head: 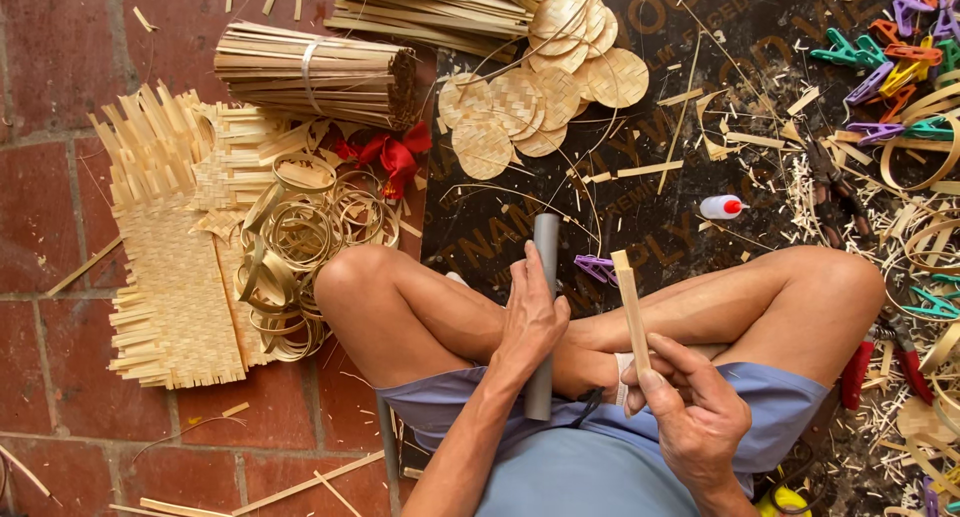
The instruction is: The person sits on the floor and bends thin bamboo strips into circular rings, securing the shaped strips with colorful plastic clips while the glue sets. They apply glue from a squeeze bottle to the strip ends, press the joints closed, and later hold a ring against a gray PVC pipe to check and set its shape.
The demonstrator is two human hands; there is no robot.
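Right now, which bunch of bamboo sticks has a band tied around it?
The bundle of bamboo strips lying on the brick floor, top left, has a pale band around its middle. The other pile of strips, at the top edge, lies loose with no visible band.

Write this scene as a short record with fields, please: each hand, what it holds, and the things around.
left hand: wrapped around a grey upright tube
right hand: holds a pale flat bamboo strip, tilted upward
posture: seated cross-legged on dark printed board
left side: woven bamboo mats, coiled bamboo rings
ahead: round woven discs, tied strip bundle
right side: coloured plastic clips, small white glue bottle
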